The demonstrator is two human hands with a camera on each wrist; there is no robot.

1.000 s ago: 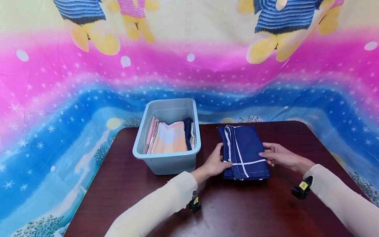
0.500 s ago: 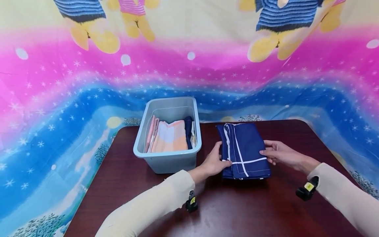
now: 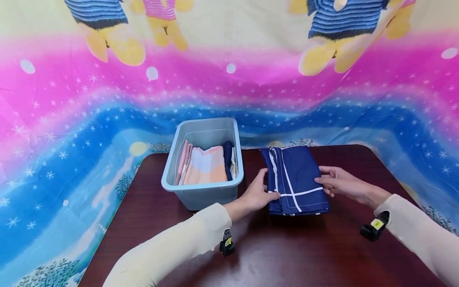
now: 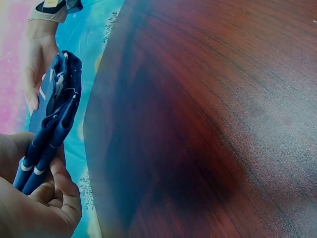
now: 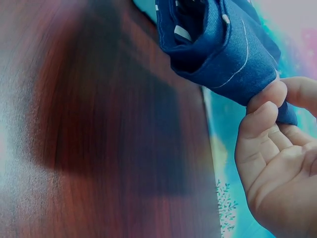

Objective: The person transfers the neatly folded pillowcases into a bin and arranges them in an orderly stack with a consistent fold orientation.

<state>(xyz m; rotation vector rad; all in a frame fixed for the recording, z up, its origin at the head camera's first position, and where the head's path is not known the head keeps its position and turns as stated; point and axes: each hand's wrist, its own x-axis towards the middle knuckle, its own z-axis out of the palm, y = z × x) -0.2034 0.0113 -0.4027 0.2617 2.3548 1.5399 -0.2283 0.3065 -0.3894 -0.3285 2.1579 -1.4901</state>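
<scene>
A folded navy cloth (image 3: 301, 175) with white stripes is held between both hands, off the tabletop; its shadow falls on the wood beneath. My left hand (image 3: 255, 195) grips the left edge, thumb on top and fingers curled underneath, as the left wrist view shows on the cloth's layered end (image 4: 62, 99). At the opposite edge my right hand (image 3: 344, 185) pinches the cloth, and in the right wrist view its curled fingers (image 5: 260, 119) press the fabric from below. To the left of the cloth stands a grey-blue plastic bin (image 3: 208, 197).
Inside the bin, folded cloths stand on edge: pink ones (image 3: 183, 161) at the left, a peach-and-white checked one (image 3: 206, 165) in the middle, a dark blue one (image 3: 228, 159) at the right. The dark wooden table (image 3: 287, 255) meets a printed backdrop (image 3: 251, 87) behind.
Both hands have raised the folded cloth slightly, and its far edge stands a little higher in view. The grips look the same. The bin stays put.
</scene>
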